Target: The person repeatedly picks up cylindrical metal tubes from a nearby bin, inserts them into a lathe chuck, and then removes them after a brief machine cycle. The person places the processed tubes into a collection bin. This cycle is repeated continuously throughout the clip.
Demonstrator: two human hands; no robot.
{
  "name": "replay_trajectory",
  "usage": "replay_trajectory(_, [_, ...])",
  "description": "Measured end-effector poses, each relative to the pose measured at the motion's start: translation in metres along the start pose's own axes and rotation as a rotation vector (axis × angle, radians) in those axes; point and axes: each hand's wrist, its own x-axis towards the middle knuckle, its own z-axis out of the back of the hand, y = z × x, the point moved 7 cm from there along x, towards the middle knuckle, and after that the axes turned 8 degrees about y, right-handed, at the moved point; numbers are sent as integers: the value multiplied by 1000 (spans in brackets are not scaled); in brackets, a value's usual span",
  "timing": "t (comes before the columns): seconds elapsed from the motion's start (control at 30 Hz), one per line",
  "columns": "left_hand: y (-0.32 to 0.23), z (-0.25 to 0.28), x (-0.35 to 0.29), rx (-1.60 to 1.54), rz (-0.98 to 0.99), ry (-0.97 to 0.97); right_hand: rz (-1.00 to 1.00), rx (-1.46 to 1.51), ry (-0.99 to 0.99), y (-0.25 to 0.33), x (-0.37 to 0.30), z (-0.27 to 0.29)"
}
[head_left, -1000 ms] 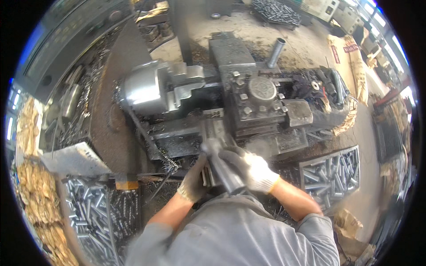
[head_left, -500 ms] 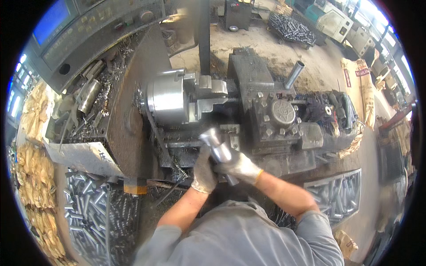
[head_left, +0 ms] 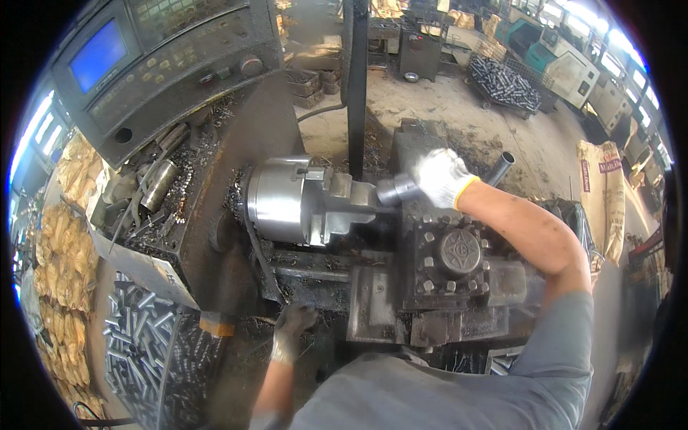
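Note:
My right hand (head_left: 441, 175), in a white knit glove, is closed around a short shiny metal tube (head_left: 398, 190). The tube points left, its free end beside the jaws (head_left: 347, 201) of the lathe chuck (head_left: 276, 201). I cannot tell if it touches them. Down at the machine's front edge, my left hand (head_left: 292, 331) wears a dirty grey glove. Its fingers look loosely extended, with nothing visible in them. Right of the chuck stands the tool post (head_left: 459, 252) with its round bolted cap.
A control panel with a blue screen (head_left: 99, 56) rises at the left. Cut tubes fill a bin (head_left: 140, 344) at lower left. An upright pipe (head_left: 499, 168) stands behind the tool post. A cart of parts (head_left: 505, 82) is on the far floor. Sacks (head_left: 64, 251) line the left side.
Both hands were together on the tube in front of the chuck. The right has carried it up and away toward the jaws; the left has let go and moved down and left.

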Motion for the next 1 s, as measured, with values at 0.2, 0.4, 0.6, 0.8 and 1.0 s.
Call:
replay_trajectory(0.2, [59, 121, -79, -120, 56, -334, 138, 400, 273, 9, 51, -90])
replay_trajectory(0.4, [42, 240, -75, -454, -226, -455, 229, 683, 301, 40, 70, -94])
replay_trajectory(0.6, [-4, 252, -94, -330, -236, -851, 111, 374, 644, 16, 64, -124])
replay_trajectory(0.8, [-33, 244, -88, 58, -203, -501, 256, 898, 201, 48, 89, -87])
replay_trajectory(1.0, [-27, 266, -93, 92, -305, -748, -19, 558, 137, 26, 35, -31])
